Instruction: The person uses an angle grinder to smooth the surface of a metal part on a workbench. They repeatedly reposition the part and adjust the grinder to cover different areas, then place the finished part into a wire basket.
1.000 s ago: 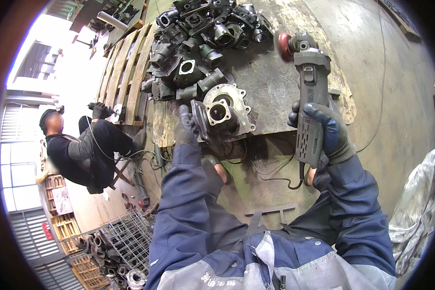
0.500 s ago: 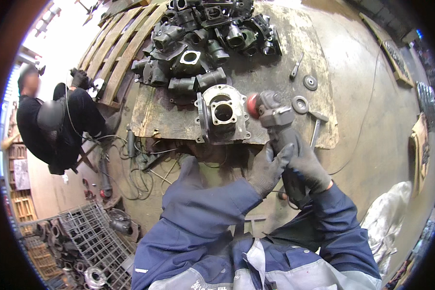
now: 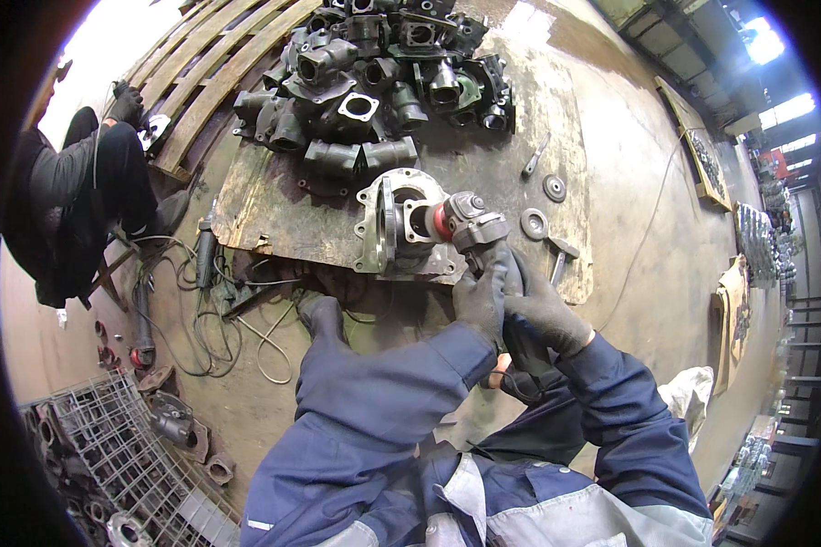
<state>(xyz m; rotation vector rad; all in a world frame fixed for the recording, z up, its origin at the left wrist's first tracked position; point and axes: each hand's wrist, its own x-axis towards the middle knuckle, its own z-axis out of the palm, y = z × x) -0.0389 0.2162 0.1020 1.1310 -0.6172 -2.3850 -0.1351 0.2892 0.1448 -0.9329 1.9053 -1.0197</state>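
Note:
Both of my gloved hands are closed around an angle grinder (image 3: 480,233). My left hand (image 3: 483,296) grips it just behind the gear head, and my right hand (image 3: 549,314) wraps the body from the right side. The grinder's red disc (image 3: 441,221) overlaps the right edge of the square flange on a dark metal casting (image 3: 371,244). Whether disc and metal touch, I cannot tell. The casting stands at the near edge of a worn board (image 3: 274,205), its round flange behind the square one. My hands hide part of the grinder's body.
A pile of dark castings (image 3: 356,68) covers the board's far side. Right of the grinder lie a hammer (image 3: 563,248), two discs (image 3: 535,223) and a slim tool (image 3: 535,161). Cables (image 3: 212,319) tangle on the floor at left, near a seated co-worker (image 3: 68,196) and a wire basket (image 3: 123,428).
The grinder and both hands have moved left, bringing the red disc from beside the casting onto the edge of its square flange. The whole view has also turned and shifted.

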